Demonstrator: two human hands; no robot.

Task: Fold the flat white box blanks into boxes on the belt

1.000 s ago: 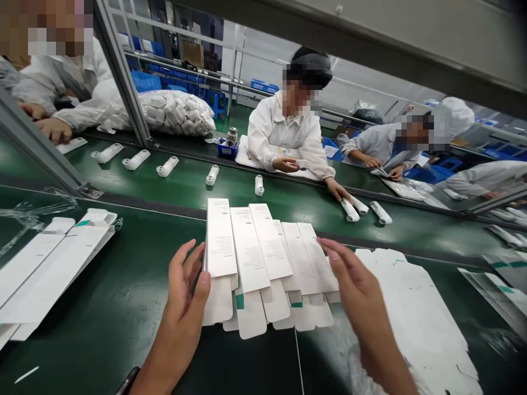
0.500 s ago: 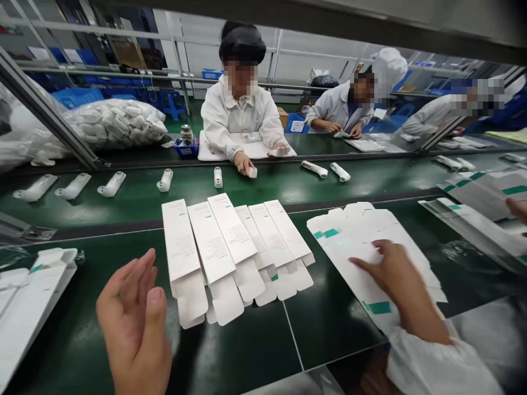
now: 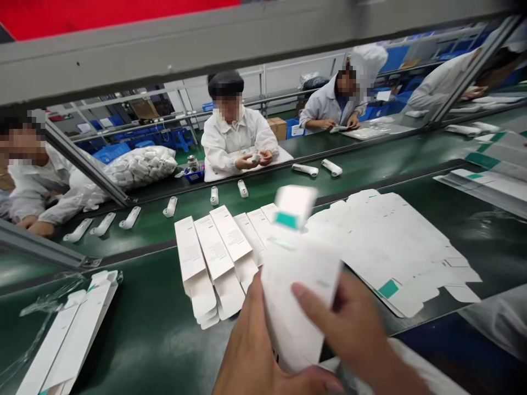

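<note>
The left hand [image 3: 255,351] and right hand [image 3: 346,323] are holding a white carton [image 3: 296,291] up between them over the near edge of the green bench [image 3: 123,340]. The left hand is cupping its lower end while the right hand's spread fingers [image 3: 313,296] are pressing on its face. The carton is blurred, and its flap with a teal mark [image 3: 287,220] is pointing toward the far side. It is hiding part of a fanned row of flat cartons [image 3: 214,258] lying just left of it. A large unfolded carton blank [image 3: 395,252] is lying to the right, and folded cartons [image 3: 69,334] are resting near the left edge beside loose plastic film [image 3: 49,302]. A grey frame bar [image 3: 164,55] is crossing the top of the view, in front of the far side. Beyond the row, white plastic devices [image 3: 130,218] are lying in a line along a raised belt [image 3: 263,200]. Across that belt, a co-worker [image 3: 234,131] is handling one of the devices near a bulging bag of white parts [image 3: 140,167], while other co-workers [image 3: 333,104] are working further along.
</note>
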